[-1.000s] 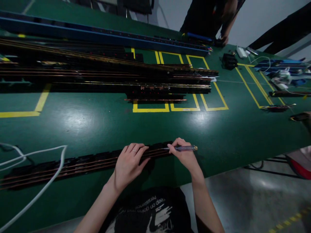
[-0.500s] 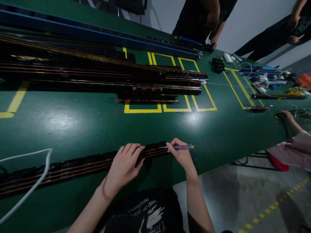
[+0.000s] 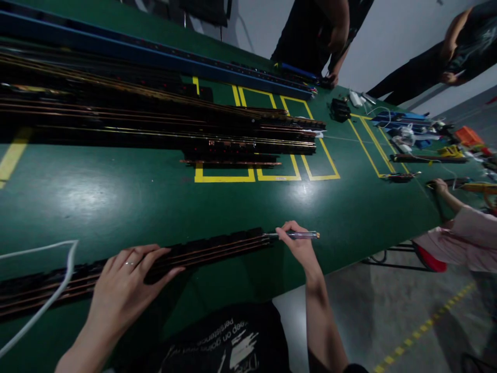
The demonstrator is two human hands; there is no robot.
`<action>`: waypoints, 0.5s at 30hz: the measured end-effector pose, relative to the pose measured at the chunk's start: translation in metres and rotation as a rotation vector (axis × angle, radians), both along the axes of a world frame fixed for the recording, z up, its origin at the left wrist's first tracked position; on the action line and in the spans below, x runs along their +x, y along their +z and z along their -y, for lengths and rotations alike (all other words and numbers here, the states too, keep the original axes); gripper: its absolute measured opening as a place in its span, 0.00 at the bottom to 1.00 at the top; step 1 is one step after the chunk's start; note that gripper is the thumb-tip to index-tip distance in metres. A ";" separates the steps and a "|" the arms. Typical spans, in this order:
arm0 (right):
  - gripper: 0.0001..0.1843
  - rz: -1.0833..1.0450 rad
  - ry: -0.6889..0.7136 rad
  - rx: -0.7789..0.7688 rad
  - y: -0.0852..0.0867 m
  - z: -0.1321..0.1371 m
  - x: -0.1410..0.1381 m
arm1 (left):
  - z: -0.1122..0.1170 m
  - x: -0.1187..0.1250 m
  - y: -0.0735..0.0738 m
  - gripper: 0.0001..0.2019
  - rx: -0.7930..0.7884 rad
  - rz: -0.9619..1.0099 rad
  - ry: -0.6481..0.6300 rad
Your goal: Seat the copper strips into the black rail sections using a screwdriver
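Observation:
A long black rail with copper strips (image 3: 217,250) lies along the near side of the green table. My left hand (image 3: 128,280), wearing a ring, grips it, fingers over the far side and thumb along the near side. In my right hand (image 3: 298,243) is a screwdriver (image 3: 305,235) with a clear purplish handle, pinched between thumb and fingers. Its shaft points left, and the tip is at the rail's right end; whether it sits inside the rail I cannot tell.
A white cable (image 3: 70,264) crosses over the rail at left. Stacked long black and copper rails (image 3: 155,122) and a blue rail (image 3: 135,49) lie farther back. Yellow tape (image 3: 225,179) marks the table (image 3: 240,204). A co-worker's hand (image 3: 440,187) is at right; other people stand behind.
My left hand has slid left along the rail, away from its right end. My right hand has drawn the screwdriver slightly right, and more of its shaft shows.

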State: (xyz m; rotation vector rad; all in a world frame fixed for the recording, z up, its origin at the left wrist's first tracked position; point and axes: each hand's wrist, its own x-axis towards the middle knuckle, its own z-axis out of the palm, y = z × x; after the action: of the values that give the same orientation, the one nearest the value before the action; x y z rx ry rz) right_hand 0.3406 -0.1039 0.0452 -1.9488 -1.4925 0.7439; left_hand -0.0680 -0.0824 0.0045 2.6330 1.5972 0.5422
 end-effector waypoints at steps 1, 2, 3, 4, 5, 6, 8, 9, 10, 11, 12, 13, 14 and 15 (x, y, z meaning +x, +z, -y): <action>0.20 0.006 -0.008 -0.002 0.000 0.001 0.004 | 0.000 0.000 -0.001 0.21 0.005 0.007 -0.001; 0.20 0.012 -0.015 -0.004 0.001 0.003 0.006 | 0.000 0.000 -0.003 0.21 0.009 0.014 -0.003; 0.20 0.016 -0.023 -0.002 0.002 0.005 0.009 | 0.000 0.000 -0.004 0.20 0.011 0.021 -0.005; 0.19 0.019 -0.037 0.005 0.004 0.007 0.010 | -0.001 0.000 -0.005 0.20 0.011 0.029 -0.011; 0.19 0.023 -0.057 0.018 0.006 0.008 0.011 | -0.001 0.001 -0.006 0.20 0.011 0.040 -0.017; 0.18 0.030 -0.083 0.038 0.008 0.010 0.010 | -0.001 0.004 -0.007 0.20 0.010 0.051 -0.024; 0.18 0.053 -0.134 0.090 0.014 0.011 0.003 | -0.001 0.017 -0.006 0.19 0.012 0.076 -0.029; 0.17 0.061 -0.143 0.112 0.016 0.011 -0.004 | -0.001 0.028 -0.005 0.18 0.010 0.089 -0.030; 0.16 0.071 -0.120 0.130 0.017 0.009 -0.013 | -0.001 0.041 -0.002 0.18 0.000 0.106 -0.038; 0.14 0.085 -0.054 0.145 0.018 0.007 -0.023 | -0.002 0.055 0.002 0.18 -0.021 0.130 -0.054; 0.13 0.105 0.050 0.157 0.017 0.005 -0.035 | -0.002 0.070 0.007 0.20 -0.058 0.168 -0.104; 0.15 0.134 0.176 0.163 0.014 0.002 -0.047 | -0.003 0.083 0.012 0.23 -0.110 0.219 -0.160; 0.20 0.167 0.301 0.168 0.011 -0.001 -0.057 | -0.004 0.093 0.018 0.24 -0.155 0.283 -0.214; 0.24 0.203 0.400 0.172 0.006 -0.004 -0.065 | -0.005 0.099 0.023 0.24 -0.188 0.343 -0.247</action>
State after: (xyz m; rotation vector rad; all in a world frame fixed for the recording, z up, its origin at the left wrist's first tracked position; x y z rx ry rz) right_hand 0.2756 -0.1000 0.0514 -1.6550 -2.0346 0.5663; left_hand 0.0310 -0.0779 0.0273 2.3899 1.1470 0.7380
